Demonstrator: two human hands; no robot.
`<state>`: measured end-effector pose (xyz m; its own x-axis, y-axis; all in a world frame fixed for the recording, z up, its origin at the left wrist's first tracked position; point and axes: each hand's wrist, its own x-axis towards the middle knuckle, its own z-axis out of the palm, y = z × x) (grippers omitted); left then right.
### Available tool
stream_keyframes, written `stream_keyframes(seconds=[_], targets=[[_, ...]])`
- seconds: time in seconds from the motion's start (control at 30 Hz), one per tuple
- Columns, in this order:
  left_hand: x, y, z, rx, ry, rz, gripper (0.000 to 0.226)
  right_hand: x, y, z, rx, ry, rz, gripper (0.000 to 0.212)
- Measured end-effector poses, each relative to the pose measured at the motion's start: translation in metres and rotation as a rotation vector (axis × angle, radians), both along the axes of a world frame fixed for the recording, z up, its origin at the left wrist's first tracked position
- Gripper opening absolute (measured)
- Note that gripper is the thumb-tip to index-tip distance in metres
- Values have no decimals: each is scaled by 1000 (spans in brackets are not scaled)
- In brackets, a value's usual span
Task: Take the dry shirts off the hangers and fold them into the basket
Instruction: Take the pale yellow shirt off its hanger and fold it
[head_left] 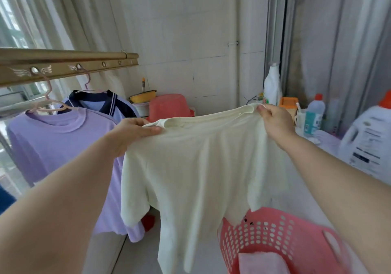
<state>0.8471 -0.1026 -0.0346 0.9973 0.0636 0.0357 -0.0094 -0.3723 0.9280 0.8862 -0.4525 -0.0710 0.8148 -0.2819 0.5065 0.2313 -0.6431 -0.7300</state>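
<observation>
Thumb and fingers of my left hand (131,133) clamp one shoulder of the cream shirt (201,168), and those of my right hand (274,119) clamp the other. That spreads it flat so I can judge the fold. It is off its hanger and drapes over the near rim of the basket (266,231) at five o'clock, where a pink folded piece (262,261) lies. At nine o'clock, a lilac shirt (53,144) waits on a hanger (45,96) under the rail (63,62).

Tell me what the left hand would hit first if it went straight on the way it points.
Probably the upturned red tub by the wall: the left hand, gripping the cream shirt, points toward it. Depth is unclear, so that is a guess.
</observation>
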Motion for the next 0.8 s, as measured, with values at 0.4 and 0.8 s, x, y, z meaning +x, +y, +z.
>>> stream_keyframes(seconds=[0.4,0.8], targets=[[17,-30,28,43,-35,148,34,-23,-7,48,362,161,59,25],[-23,-162,-30,-108,79,-120,17,-80,68,-5,474,358,342,36]])
